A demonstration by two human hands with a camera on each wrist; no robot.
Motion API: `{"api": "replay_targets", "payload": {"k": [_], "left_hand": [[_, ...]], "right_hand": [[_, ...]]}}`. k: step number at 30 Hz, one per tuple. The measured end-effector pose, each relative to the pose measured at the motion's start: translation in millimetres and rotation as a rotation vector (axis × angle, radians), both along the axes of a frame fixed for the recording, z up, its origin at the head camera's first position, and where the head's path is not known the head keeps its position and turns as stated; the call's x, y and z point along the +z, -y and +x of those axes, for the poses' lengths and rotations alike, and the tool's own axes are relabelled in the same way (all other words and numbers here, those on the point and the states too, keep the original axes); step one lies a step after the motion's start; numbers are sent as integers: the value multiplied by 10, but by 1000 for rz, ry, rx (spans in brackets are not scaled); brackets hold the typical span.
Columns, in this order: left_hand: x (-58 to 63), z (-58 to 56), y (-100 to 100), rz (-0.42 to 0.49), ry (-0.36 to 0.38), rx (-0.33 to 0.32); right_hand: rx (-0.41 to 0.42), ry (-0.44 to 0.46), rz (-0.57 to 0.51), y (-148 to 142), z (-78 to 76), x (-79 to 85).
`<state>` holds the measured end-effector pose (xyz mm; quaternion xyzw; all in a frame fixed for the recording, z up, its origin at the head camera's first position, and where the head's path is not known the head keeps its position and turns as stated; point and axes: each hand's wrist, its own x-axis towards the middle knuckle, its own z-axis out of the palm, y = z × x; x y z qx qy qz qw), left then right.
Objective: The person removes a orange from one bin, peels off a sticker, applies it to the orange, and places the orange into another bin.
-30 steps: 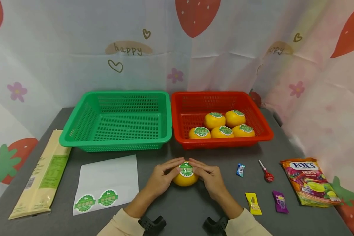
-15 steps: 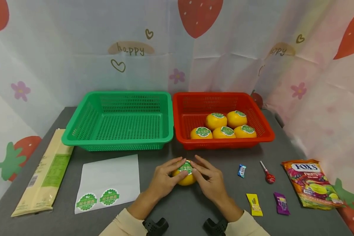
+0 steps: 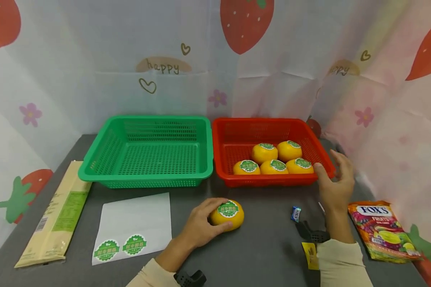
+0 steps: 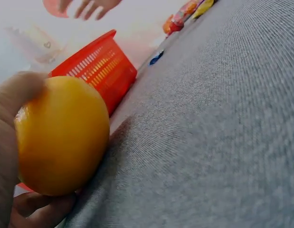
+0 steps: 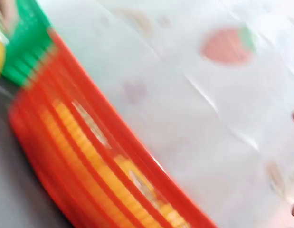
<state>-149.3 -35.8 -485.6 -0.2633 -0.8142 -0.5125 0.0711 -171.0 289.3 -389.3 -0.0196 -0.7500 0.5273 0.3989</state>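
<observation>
An orange [image 3: 236, 224] with a green-and-white round sticker on top sits on the grey table, and my left hand [image 3: 200, 224] grips its left side between thumb and fingers. In the left wrist view the same orange [image 4: 66, 137] rests close on the cloth. My right hand [image 3: 337, 189] is raised at the front right corner of the red basket [image 3: 265, 182], fingers spread apart and holding nothing. Several stickered oranges [image 3: 274, 167] lie in that basket. The right wrist view is blurred and shows the red basket's slotted wall [image 5: 90, 156] with oranges behind it.
A green basket [image 3: 143, 178] stands left of the red one. A white sheet [image 3: 136, 217] with two stickers lies front left, beside a long cream-and-green packet [image 3: 54, 223]. Right are a blue candy [image 3: 296, 213], a yellow candy [image 3: 310, 255] and a FOX'S candy bag [image 3: 382, 231].
My right hand has left the orange and moved right and up to the red basket's right corner, partly covering the small candies. My left hand stays on the orange, its sticker now fully showing.
</observation>
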Motion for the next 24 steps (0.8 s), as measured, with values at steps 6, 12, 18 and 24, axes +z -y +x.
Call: {"api": "replay_targets", "payload": {"k": [6,12,18,24], "left_hand": [[100,-21,18,-99,60,-93],[441,-40,-35,-51,-11,-63],[1123,-593,-165,-11,-45,7],[1338,-1392,-271,-214,77,88]], "right_hand": [[-118,249,29,-357,-52,-236],[-104,363,71,-381,-127,-438],[-118,358,65,-416,-117,-464],[-94,358,61,-389,-152,-479]]}}
